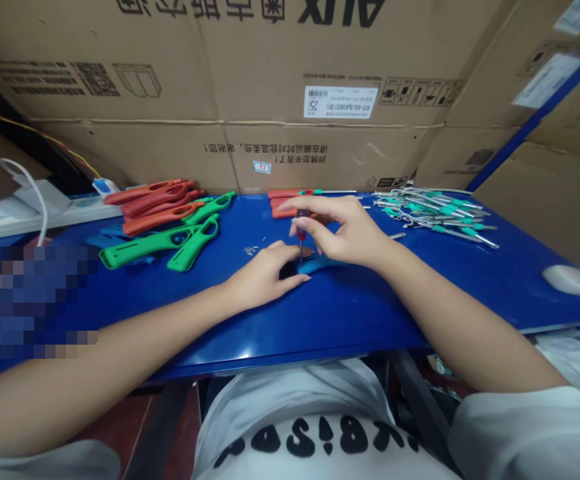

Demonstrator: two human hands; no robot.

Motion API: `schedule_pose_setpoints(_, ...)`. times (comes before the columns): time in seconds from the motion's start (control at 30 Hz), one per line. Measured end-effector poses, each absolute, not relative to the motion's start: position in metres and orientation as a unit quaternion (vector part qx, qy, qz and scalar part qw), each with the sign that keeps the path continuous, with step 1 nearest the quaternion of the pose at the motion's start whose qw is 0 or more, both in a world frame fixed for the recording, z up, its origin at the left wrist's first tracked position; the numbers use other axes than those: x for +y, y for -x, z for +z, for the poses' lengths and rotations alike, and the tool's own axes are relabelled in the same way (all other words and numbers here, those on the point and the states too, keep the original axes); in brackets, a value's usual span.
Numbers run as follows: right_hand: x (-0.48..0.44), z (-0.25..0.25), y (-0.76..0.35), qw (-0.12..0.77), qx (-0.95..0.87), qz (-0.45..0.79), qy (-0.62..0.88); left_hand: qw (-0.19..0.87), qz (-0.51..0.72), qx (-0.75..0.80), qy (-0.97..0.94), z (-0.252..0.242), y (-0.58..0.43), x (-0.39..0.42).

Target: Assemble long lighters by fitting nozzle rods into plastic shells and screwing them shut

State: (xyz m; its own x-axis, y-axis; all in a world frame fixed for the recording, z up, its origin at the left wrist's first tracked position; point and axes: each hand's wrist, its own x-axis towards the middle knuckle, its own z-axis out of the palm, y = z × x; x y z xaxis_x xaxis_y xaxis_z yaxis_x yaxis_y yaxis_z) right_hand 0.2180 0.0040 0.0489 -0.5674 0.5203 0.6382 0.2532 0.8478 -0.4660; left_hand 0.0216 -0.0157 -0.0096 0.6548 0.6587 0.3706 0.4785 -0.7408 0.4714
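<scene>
My right hand [343,230] pinches a small screwdriver [301,241] with a dark red handle, held upright with its tip down on a blue plastic handle piece [323,265] lying on the blue table [350,313]. My left hand [265,275] rests on the table with its fingers curled over the left end of that blue piece, pressing it down. Much of the blue piece is hidden under both hands.
Orange handle pieces [157,200] and green ones [170,241] lie at the left, more blue pieces [107,238] beside them. A pile of metal blades with green tips [433,212] lies at the right. Cardboard boxes [290,93] stand behind. A white power strip [45,207] is far left.
</scene>
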Motion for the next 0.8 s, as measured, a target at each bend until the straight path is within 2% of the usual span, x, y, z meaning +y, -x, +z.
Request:
schedule_pose_setpoints(0.23, 0.0068, 0.0440, -0.2206, 0.417, -0.883, -0.049, 0.211, 0.165, 0.277, 0.309, -0.895, -0.0118, -0.0225, -0.0151)
schedule_pose_setpoints(0.3, 0.0049, 0.0432, -0.2201, 0.407, -0.893, -0.032, 0.192, 0.162, 0.280, 0.306, -0.895, -0.0128, -0.0222, -0.0145)
schedule_pose_setpoints(0.43, 0.0025, 0.0437, -0.2171, 0.412, -0.887, 0.090, 0.189, 0.168, 0.279, 0.310, -0.893, -0.0124, -0.0222, -0.0148)
schedule_pose_setpoints(0.57, 0.0050, 0.0439, -0.2170, 0.433, -0.879, 0.013, 0.198, 0.175, 0.277, 0.311, -0.892, -0.0110, -0.0230, -0.0156)
schedule_pose_setpoints(0.67, 0.0056, 0.0442, -0.2183, 0.412, -0.885, -0.049, 0.210, 0.174, 0.281, 0.308, -0.892, -0.0114, -0.0231, -0.0154)
schedule_pose_setpoints(0.8, 0.0027, 0.0468, -0.2175, 0.399, -0.896, 0.023, 0.193, 0.169, 0.280, 0.311, -0.892, -0.0116, -0.0228, -0.0153)
